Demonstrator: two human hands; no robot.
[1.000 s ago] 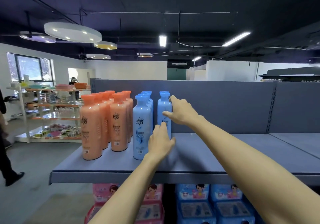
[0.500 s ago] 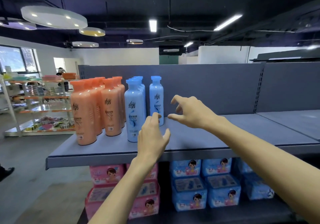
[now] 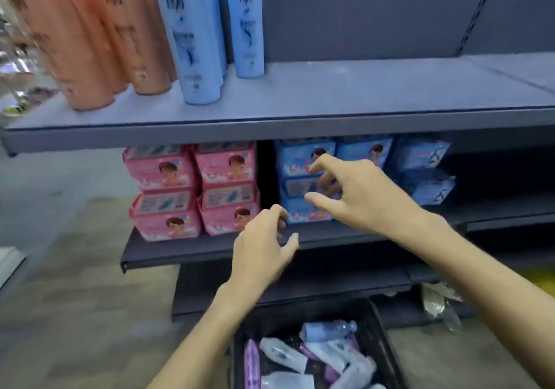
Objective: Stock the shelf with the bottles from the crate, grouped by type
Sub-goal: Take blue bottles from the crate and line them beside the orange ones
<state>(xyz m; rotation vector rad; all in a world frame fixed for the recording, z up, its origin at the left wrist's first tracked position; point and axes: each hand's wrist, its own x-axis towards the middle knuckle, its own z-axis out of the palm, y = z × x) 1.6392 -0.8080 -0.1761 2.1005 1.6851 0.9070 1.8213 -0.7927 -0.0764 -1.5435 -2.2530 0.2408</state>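
Note:
Orange bottles point(image 3: 90, 43) and blue bottles point(image 3: 195, 37) stand grouped on the grey top shelf point(image 3: 330, 100); one blue bottle point(image 3: 244, 22) stands just right of the others. Below, on the floor, a black crate point(image 3: 381, 337) holds several white, blue and purple bottles point(image 3: 327, 328) lying down. My left hand point(image 3: 261, 253) and my right hand point(image 3: 357, 196) hang in the air above the crate, in front of the lower shelf. Both have loosely spread fingers and hold nothing.
Pink packs point(image 3: 192, 190) and blue packs point(image 3: 303, 160) are stacked on the dark lower shelf point(image 3: 186, 253). A crumpled plastic wrapper point(image 3: 438, 304) lies right of the crate. The right part of the top shelf is bare. Open floor lies to the left.
Both hands have left the blue bottle on the top shelf and dropped down toward the crate. My view has tilted downward, and the picture is blurred by the motion.

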